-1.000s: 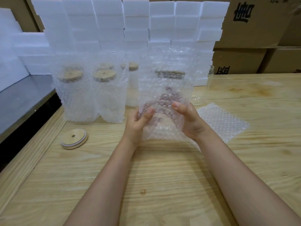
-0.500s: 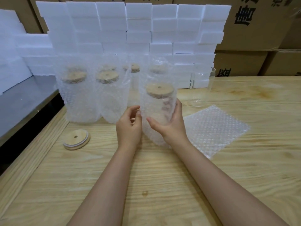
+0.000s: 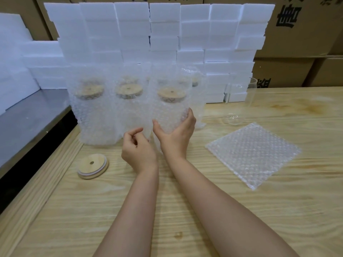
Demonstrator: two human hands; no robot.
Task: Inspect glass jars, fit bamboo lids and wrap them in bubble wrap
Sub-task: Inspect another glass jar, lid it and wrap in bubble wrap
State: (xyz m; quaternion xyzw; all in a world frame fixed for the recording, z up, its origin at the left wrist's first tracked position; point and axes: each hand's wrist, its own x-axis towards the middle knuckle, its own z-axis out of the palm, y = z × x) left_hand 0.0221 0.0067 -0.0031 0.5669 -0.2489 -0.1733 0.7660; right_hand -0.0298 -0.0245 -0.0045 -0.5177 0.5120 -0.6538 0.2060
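A glass jar with a bamboo lid, inside a bubble wrap bag [image 3: 169, 106], stands upright at the middle of the wooden table [image 3: 185, 210]. My right hand [image 3: 176, 134] grips its lower right side. My left hand [image 3: 137, 149] hovers just left of it, fingers loosely curled, holding nothing. Two more wrapped jars [image 3: 91, 108] [image 3: 130, 106] stand in a row to its left, and others show behind. A loose bamboo lid [image 3: 92, 166] lies on the table at the left. A bare glass jar [image 3: 239, 101] stands at the back right. A flat bubble wrap bag [image 3: 252, 153] lies on the right.
A wall of white foam blocks [image 3: 157, 34] rises behind the jars, with cardboard boxes [image 3: 300, 30] behind it. A grey metal surface [image 3: 27, 117] adjoins the table's left edge.
The wrapped jar has moved away from me and to the left, into line with the other wrapped jars. My left hand has come off it; my right hand still holds it.
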